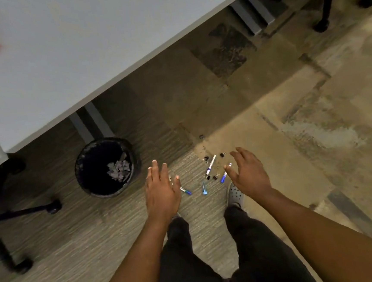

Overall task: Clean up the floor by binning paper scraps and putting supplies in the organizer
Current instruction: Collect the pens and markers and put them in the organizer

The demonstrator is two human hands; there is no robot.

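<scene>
A black round bin (84, 172) stands on the carpet under the desk edge, with paper scraps (119, 170) inside. To its right, supplies lie scattered on the floor: a white marker (211, 165), a blue marker (224, 176), a blue-capped marker (186, 190), a light blue clip (204, 189) and several black binder clips (216, 176). My left hand (161, 192) hovers open, partly covering the blue-capped marker. My right hand (248, 170) hovers open beside the blue marker. Neither hand holds anything. No organizer is in view.
A grey desk (60, 57) fills the upper left, its legs (93, 124) behind the bin. A chair base with castors (51, 207) sits at the left, another (326, 5) at the top right. My legs and a grey shoe (236, 196) are below the supplies.
</scene>
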